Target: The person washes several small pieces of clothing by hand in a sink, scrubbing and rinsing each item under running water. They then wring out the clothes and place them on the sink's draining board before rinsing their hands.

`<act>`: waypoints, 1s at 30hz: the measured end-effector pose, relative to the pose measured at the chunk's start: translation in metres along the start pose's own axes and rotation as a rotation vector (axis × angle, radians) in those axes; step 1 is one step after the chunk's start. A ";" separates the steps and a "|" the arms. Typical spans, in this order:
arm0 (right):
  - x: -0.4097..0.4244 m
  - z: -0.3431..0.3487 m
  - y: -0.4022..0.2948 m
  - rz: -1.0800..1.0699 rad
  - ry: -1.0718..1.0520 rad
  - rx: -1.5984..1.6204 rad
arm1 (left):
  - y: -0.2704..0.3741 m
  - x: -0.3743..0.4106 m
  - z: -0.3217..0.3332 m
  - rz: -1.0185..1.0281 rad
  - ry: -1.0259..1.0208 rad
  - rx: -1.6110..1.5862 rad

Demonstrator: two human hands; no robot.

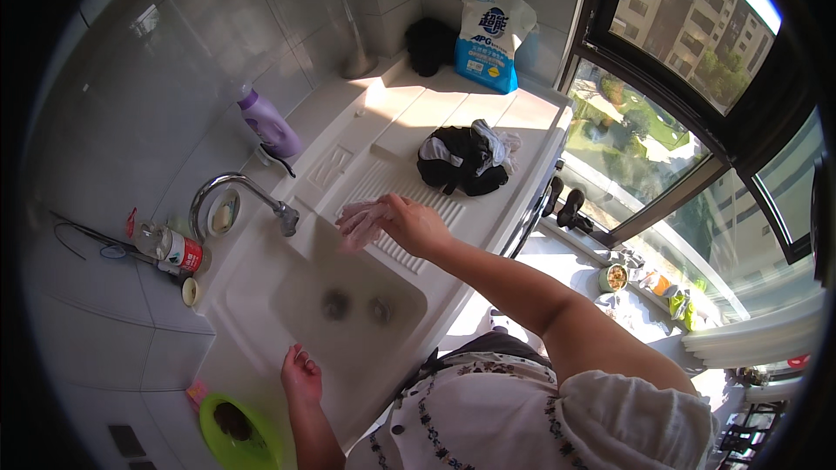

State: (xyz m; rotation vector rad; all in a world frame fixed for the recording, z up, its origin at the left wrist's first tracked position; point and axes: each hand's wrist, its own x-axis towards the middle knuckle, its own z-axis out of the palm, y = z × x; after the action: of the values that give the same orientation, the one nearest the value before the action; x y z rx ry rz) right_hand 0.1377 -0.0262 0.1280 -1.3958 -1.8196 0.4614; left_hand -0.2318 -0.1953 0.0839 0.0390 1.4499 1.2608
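My right hand (415,225) holds a crumpled, pale pink thin cloth (362,222) above the ribbed washboard (398,254), beside the sink basin. Over the basin's near left side is my left hand (302,375), empty, its fingers loosely curled. Cloudy water (346,346) stands in the white sink (418,313); two dark round shapes show dimly through it. A chrome faucet (241,179) reaches over the basin's back edge. On the drainboard past the washboard lies a heap of black and white laundry (457,156).
A purple detergent bottle (271,124), a brush (277,160), a soap dish (224,212) and a red-labelled plastic bottle (183,253) line the wall side. A blue-and-white detergent bag (493,42) and a black bundle (430,46) stand in the far corner. A green basin (228,450) sits lower left.
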 end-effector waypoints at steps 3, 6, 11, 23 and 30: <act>0.019 -0.014 0.024 0.107 -0.158 -0.286 | -0.020 -0.002 0.026 -0.006 -0.013 0.044; 0.013 0.000 0.062 -0.065 -0.207 -0.505 | -0.045 -0.010 0.086 -0.031 -0.056 0.179; 0.050 0.028 0.141 0.508 -0.349 1.243 | -0.076 -0.026 0.217 0.028 -0.233 0.418; -0.003 0.036 0.125 -0.153 0.110 -0.136 | -0.122 -0.013 0.299 0.301 -0.232 0.781; -0.087 -0.027 0.079 -0.014 -0.014 0.089 | -0.138 0.005 0.275 0.469 -0.407 0.956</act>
State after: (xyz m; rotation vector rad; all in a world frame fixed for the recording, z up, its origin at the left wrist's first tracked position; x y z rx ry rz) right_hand 0.2175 -0.0850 0.0595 -1.3213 -1.7972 0.5396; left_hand 0.0483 -0.0724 0.0511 1.2574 1.5898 0.7259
